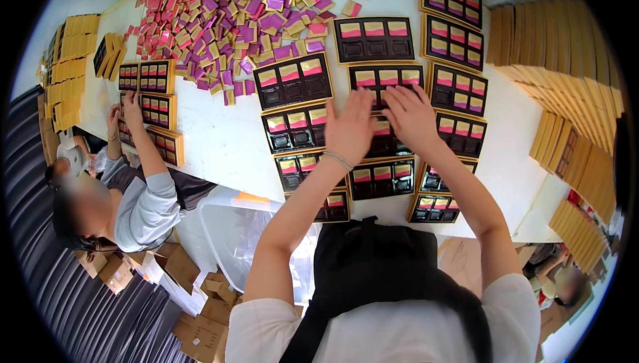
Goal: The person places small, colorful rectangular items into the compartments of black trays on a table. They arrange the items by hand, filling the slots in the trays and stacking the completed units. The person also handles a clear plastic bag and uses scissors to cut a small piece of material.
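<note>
Both hands flat, fingers spread, gripping nothing: left hand (351,130) and right hand (411,118) press side by side on a black compartment tray (385,138) that sits mid-table toward the near edge, mostly hidden under the palms. Tray above it (386,78) shows three pink-and-yellow wrapped pieces in its top row, lower row partly covered by fingertips. Around the hands about fourteen gold-rimmed black trays lie in three rough columns, each with a filled top row of three and empty black wells below (the four at the far right edge look full in two rows). Loose heap of wrapped chocolates (246,10), pink, purple and gold, covers the far left part of the white table (219,136). Stacks of gold lids (552,43) line the right edge. At the left edge another person's hand (131,106) rests on a smaller set of trays (156,106). Clear plastic bin (233,230) stands below the near edge.
</note>
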Demonstrator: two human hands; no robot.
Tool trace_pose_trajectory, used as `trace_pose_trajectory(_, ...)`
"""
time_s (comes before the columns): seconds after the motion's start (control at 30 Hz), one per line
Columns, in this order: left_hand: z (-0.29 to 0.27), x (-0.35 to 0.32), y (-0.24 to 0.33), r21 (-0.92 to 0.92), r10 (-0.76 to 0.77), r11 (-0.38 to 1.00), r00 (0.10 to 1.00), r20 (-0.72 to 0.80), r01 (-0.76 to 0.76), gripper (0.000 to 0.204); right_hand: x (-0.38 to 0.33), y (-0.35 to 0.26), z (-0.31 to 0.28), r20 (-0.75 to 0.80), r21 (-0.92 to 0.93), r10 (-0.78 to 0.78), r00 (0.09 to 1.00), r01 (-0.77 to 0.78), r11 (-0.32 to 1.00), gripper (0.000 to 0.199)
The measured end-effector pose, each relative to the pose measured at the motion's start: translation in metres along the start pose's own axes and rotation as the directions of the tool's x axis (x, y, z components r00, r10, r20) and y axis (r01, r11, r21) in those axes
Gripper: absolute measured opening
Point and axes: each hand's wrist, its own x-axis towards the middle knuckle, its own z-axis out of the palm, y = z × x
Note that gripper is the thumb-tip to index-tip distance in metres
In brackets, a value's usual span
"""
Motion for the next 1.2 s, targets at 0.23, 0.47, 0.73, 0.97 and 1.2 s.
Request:
trace_pose_trajectory(0.23,-0.053,0.115,-0.159,-0.060,-0.138,0.990,0.909,-0.393,0.124,0.034,0.179,-0.013,0.028,-0.259,-0.044,-0.173,0.950,0.167,0.985,0.027)
trace_pose_trajectory(0.47,-0.043,0.163,-0.183,0.026,-0.106,0.993,0.969,-0.223,0.115,0.043,0.227,0.034,0.063,-0.068,0.302,0.094,0.993,-0.069,0.951,0.021)
trace_pose_trajectory(0.73,-0.059,0.168,-0.170,0.076,-0.302,0.948,0.949,-0.086,0.309,0.044,0.169,0.051,0.000,0.264,0.907,0.334,0.905,-0.351,0.232,0.018)
trace_pose_trajectory(0.97,-0.061,0.186,-0.151,0.220,-0.221,0.953,0.974,0.040,0.207,0.044,0.114,0.078,-0.026,0.333,0.871,0.446,0.830,-0.452,0.191,0.020)
trace_pose_trajectory(1.2,-0.059,0.185,-0.142,0.162,-0.253,0.957,0.966,0.058,0.241,0.040,0.091,0.079,-0.008,0.107,0.592,0.724,0.681,-0.629,0.504,0.023)
